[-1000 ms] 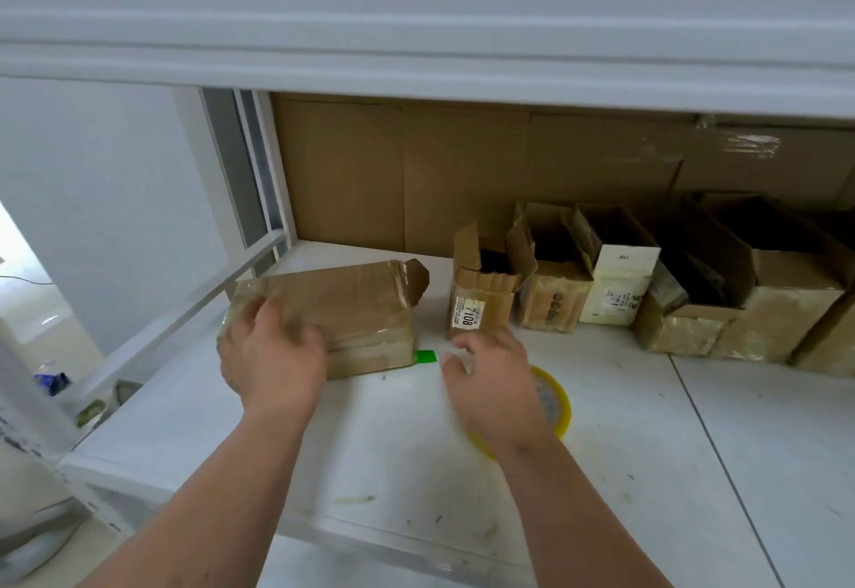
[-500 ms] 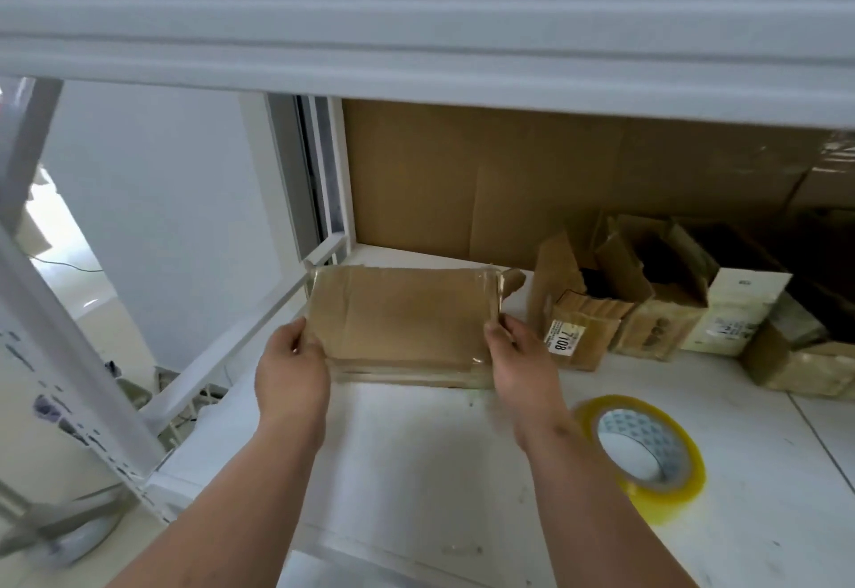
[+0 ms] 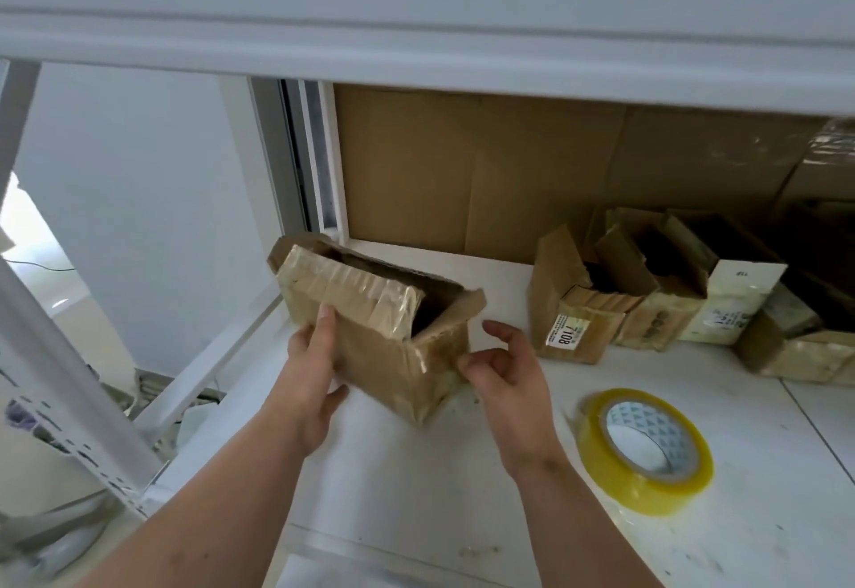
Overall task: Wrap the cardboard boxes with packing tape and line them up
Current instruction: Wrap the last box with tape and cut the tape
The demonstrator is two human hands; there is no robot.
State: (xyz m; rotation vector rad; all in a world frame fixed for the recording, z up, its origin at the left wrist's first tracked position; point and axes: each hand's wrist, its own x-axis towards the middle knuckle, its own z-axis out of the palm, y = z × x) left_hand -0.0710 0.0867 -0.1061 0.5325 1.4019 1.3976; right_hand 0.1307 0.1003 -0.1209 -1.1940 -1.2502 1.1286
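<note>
A person's two hands work at a white table [image 3: 416, 472] under a low shelf. The left hand [image 3: 311, 374] grips a taped cardboard box [image 3: 384, 337], fingers along its front face and thumb beneath, tilting it on one corner so its open top faces up and away, probably to turn it for placing. The right hand [image 3: 506, 368] sits at the box's right end, fingers loosely curled and released; its thumb may just touch the cardboard. Right of the box stands a row of open boxes [image 3: 647, 305] against a cardboard backing. A yellow roll of packing tape [image 3: 645, 451] lies flat, right of the held box and nearer the person.
</note>
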